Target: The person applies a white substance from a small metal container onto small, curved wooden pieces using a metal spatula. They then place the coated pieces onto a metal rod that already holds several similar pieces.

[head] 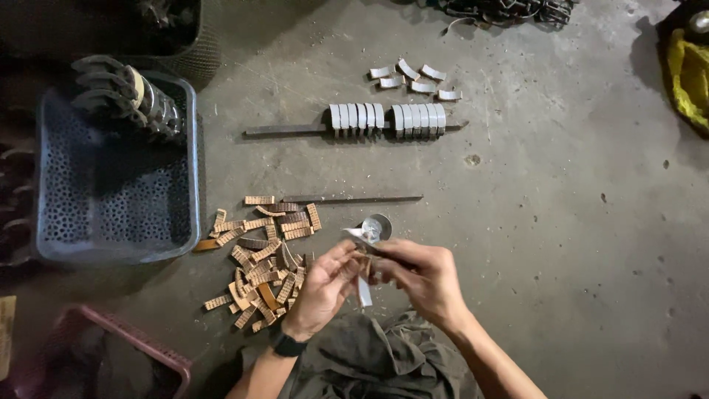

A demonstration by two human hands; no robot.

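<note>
My left hand point(323, 290) and my right hand point(419, 275) meet low in the middle of the view, both gripping a small curved grey metal piece point(365, 287) with a tan strip against it. A small open tin point(377, 226) sits on the floor just beyond my fingertips. Left of my hands lies a pile of several short tan ridged strips point(264, 260). A black band is on my left wrist.
A row of grey curved pieces point(387, 118) stands along a flat bar, with loose ones point(413, 78) behind it. A thin rod point(354, 199) lies mid-floor. A blue perforated basket point(111, 199) holds metal shoes at left; a pink crate point(111, 347) sits bottom left. A yellow bag point(690, 74) lies at the far right.
</note>
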